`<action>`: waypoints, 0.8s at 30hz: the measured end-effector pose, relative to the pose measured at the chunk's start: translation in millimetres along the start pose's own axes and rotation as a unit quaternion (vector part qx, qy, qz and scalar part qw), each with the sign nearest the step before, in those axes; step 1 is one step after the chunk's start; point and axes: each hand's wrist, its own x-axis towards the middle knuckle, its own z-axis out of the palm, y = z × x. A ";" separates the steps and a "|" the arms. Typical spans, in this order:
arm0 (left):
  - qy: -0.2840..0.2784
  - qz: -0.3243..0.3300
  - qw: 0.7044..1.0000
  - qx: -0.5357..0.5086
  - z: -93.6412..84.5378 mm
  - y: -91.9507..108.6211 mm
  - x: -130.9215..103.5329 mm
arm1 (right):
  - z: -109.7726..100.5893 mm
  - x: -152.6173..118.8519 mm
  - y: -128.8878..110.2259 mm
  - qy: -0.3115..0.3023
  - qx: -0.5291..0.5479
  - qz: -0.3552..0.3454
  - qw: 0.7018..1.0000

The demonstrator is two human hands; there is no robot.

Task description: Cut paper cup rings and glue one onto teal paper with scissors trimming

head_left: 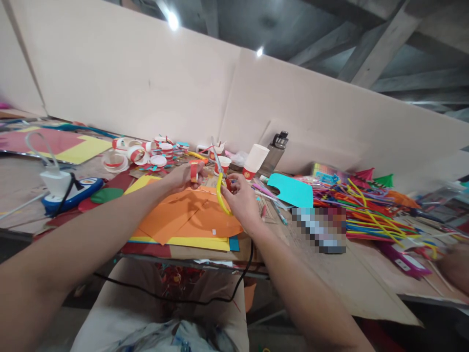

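Note:
My left hand (179,178) holds up a small red-and-white piece of paper cup (194,171) above the sheets, its fingers closed behind it. In my right hand (242,199) is a pair of scissors (220,191) with yellow handles. Their blades point up and away, just right of the cup piece and apart from it. Under both hands lie orange paper sheets (164,217), on top of yellow sheets (200,242). A white-and-red paper cup (223,164) stands behind the scissors. Part of the scissors' handle is hidden by my fingers.
Stacked paper cups (256,159) and a grey bottle (275,152) stand at the back. Cut cup parts (137,155) pile up at left, near a blue power strip (78,191). Right lie turquoise paper (293,189) and pipe cleaners (373,217); another person's hand (456,266) is beyond.

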 end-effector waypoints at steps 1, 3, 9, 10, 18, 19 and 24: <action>-0.034 0.000 0.999 0.002 4.7 -1.5 -2.5 | 1.2 -0.2 -0.5 -0.001 0.008 0.010 1.000; -0.075 -0.002 0.997 -0.002 12.5 -4.9 -6.1 | 4.1 -1.0 -0.7 -0.011 0.014 0.019 1.000; -0.046 -0.011 0.999 -0.004 17.2 -11.7 -5.5 | 14.8 -4.5 4.0 -0.058 -0.042 -0.027 0.997; -0.044 -0.020 0.999 0.001 16.1 -12.3 -4.7 | 16.2 -4.6 5.0 -0.066 -0.041 -0.039 0.996; -0.055 -0.068 0.996 0.023 13.7 -10.8 -4.7 | 17.3 -2.3 5.9 -0.060 -0.089 -0.094 0.990; -0.056 -0.060 0.996 0.030 14.1 -10.5 -5.2 | 16.7 -1.7 5.2 -0.058 -0.100 -0.093 0.989; -0.011 0.027 1.000 -0.009 15.4 -8.5 -4.8 | 4.4 3.9 -1.9 -0.041 -0.087 -0.119 0.988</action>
